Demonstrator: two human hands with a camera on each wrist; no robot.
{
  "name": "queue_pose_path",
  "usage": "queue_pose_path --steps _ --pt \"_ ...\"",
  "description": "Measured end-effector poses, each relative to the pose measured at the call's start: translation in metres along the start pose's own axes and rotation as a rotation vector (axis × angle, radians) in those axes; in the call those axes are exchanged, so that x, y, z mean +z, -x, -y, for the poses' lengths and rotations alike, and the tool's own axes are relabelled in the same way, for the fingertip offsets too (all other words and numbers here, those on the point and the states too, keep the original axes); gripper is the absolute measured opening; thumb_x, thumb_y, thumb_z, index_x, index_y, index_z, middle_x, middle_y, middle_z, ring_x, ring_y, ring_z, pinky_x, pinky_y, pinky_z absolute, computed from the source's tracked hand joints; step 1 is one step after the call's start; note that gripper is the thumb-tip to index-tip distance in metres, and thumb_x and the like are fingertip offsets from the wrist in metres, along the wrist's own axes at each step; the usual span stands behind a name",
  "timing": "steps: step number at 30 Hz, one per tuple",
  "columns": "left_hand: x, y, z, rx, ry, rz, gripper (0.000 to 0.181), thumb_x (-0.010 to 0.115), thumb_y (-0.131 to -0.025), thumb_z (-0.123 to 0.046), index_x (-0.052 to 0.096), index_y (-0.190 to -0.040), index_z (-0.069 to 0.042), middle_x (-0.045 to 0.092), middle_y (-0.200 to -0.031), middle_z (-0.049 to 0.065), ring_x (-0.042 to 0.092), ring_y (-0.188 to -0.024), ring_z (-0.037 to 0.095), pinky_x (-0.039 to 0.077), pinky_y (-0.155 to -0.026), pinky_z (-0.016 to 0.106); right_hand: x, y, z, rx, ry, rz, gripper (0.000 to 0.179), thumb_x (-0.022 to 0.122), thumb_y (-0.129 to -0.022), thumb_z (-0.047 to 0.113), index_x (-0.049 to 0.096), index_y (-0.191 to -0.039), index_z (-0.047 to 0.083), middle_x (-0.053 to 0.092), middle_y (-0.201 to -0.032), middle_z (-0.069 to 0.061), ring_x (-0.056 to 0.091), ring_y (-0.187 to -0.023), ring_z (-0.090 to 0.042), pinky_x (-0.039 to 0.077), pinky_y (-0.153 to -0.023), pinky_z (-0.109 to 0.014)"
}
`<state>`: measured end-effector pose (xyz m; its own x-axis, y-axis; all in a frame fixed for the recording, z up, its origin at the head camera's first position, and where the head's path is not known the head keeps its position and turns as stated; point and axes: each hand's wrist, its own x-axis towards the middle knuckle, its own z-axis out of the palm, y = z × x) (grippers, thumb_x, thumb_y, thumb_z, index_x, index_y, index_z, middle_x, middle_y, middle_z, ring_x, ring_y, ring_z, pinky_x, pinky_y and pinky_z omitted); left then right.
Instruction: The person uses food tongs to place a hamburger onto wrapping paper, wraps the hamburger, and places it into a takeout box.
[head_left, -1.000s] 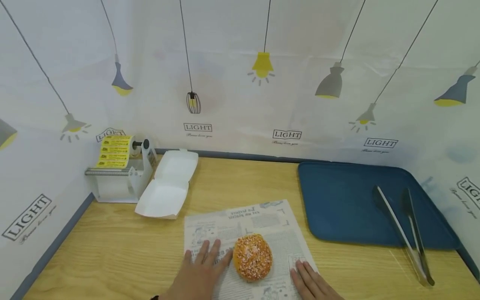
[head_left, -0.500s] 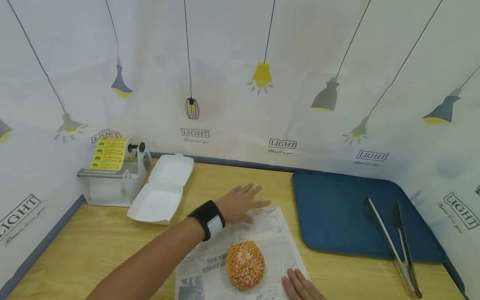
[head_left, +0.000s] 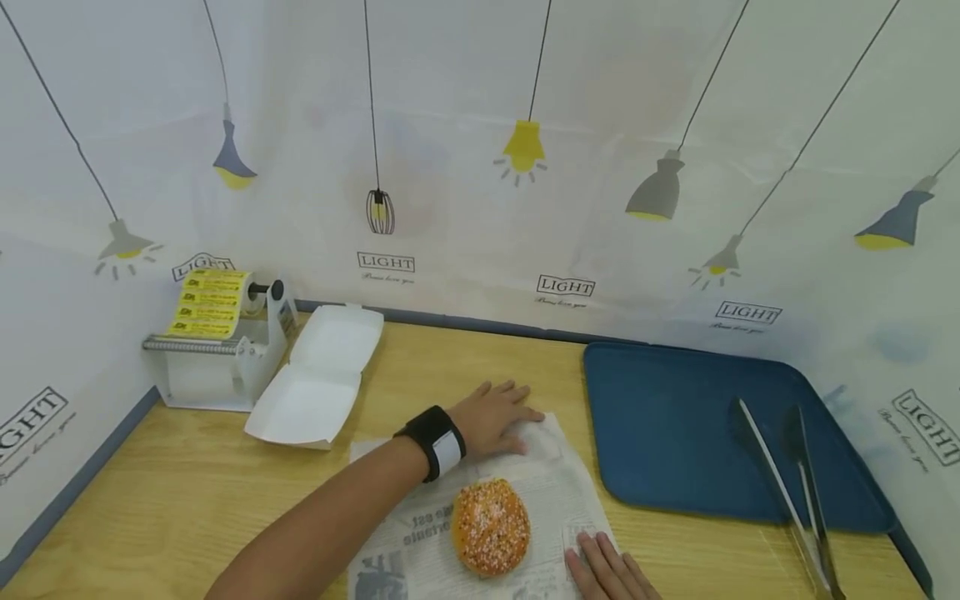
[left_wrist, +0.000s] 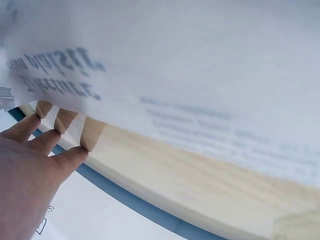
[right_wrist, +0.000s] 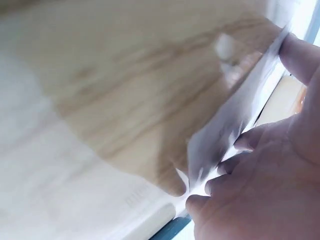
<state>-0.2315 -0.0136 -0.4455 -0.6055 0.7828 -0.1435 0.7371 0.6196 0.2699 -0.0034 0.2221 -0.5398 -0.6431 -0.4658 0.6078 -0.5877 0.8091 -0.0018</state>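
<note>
A round bun (head_left: 491, 527) with white and orange toppings sits on a sheet of newsprint-patterned paper (head_left: 577, 487). Beyond the bun, my left hand (head_left: 491, 421) reaches across the sheet's far edge with its fingers spread. In the left wrist view, that hand's fingertips (left_wrist: 82, 152) are at the wooden table past the edge of the paper (left_wrist: 210, 70), whose print shows close to the camera. My right hand (head_left: 609, 571) lies on the right side of the sheet, fingers straight and side by side. Neither hand holds anything. The left forearm covers part of the paper's left side.
An open white clamshell box (head_left: 318, 383) lies at the back left, beside a label dispenser (head_left: 217, 342) with a yellow roll. On the right is a blue tray (head_left: 675, 425), with metal tongs (head_left: 787, 492) lying across its front edge. A printed wall covering (head_left: 465, 275) borders the table.
My left hand has gone from beside the bun, forward and right, to the paper's far edge. The right hand has stayed on the sheet. The head view has shifted slightly.
</note>
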Motion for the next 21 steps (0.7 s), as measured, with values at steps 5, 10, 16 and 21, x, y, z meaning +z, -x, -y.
queue_pose_path --steps 5,10,16,21 --pt "0.0 -0.001 0.002 -0.01 0.068 -0.107 0.051 0.073 -0.093 -0.043 0.063 -0.137 -0.02 0.051 -0.149 0.009 0.046 -0.139 0.027 0.037 -0.116 0.043 -0.012 -0.002 0.003 0.205 -0.046 0.097 0.084 0.073 -0.083 0.061 0.045 -0.155 0.028 0.055 -0.148 -0.004 0.012 -0.148 0.008 0.001 -0.116 -0.011" --pt "-0.003 -0.002 0.002 -0.046 0.197 -0.16 0.05 0.072 -0.097 -0.026 0.055 -0.143 -0.018 0.064 -0.126 0.003 0.061 -0.115 0.018 0.05 -0.098 0.034 -0.014 -0.006 0.004 0.353 0.033 0.093 0.088 0.069 -0.083 0.062 0.034 -0.157 0.029 0.066 -0.133 -0.013 0.004 -0.143 0.017 0.033 -0.112 -0.039" --pt "-0.021 0.005 -0.002 0.003 0.373 -0.253 0.047 0.065 -0.101 -0.012 0.052 -0.146 -0.009 0.067 -0.115 0.007 0.064 -0.105 0.019 0.053 -0.092 0.034 -0.012 -0.004 -0.005 0.39 0.166 0.036 0.063 0.051 -0.097 0.053 0.062 -0.126 -0.003 0.071 -0.12 -0.019 0.053 -0.132 -0.014 0.052 -0.082 -0.053" --pt "-0.036 0.027 -0.009 0.127 0.414 -0.294 0.018 0.062 -0.103 -0.014 0.072 -0.117 -0.01 0.071 -0.113 0.001 0.064 -0.102 0.011 0.052 -0.09 0.026 -0.01 0.0 -0.016 0.327 0.165 0.001 0.077 0.034 -0.104 0.061 0.057 -0.131 -0.007 0.07 -0.116 -0.027 0.028 -0.146 -0.006 0.037 -0.113 -0.027"
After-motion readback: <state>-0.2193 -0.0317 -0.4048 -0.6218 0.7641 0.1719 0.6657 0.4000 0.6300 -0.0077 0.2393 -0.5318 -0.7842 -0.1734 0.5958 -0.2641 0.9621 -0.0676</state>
